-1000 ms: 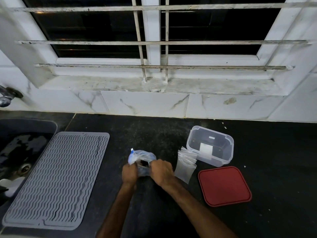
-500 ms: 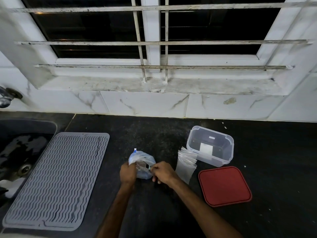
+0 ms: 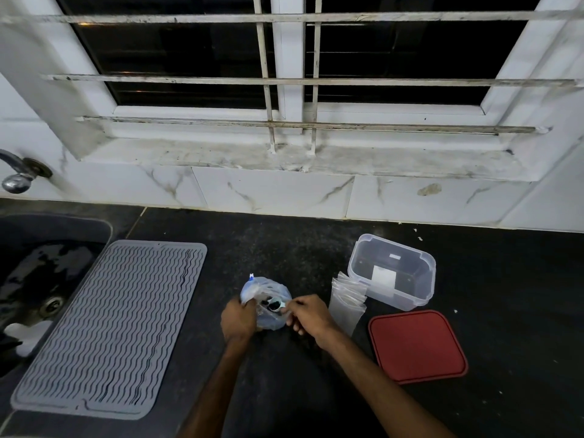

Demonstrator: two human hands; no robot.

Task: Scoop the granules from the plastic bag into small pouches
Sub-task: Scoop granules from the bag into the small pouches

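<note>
Right of the grey mat (image 3: 117, 320), midway across the worktop (image 3: 284, 248), the left hand (image 3: 238, 322) grips the plastic bag (image 3: 252, 289) by its rim. The right hand (image 3: 311, 317) pinches a small spoon (image 3: 275, 306), its bowl full of dark granules, in the bag's mouth. Further right, clear pouches (image 3: 346, 305) lean against a clear tub (image 3: 392, 276), with a red lid (image 3: 415, 344) lying near.

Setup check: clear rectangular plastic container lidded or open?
Open: no lid on the clear rectangular plastic container; a red square lid lies on the dark counter beside it.
</note>
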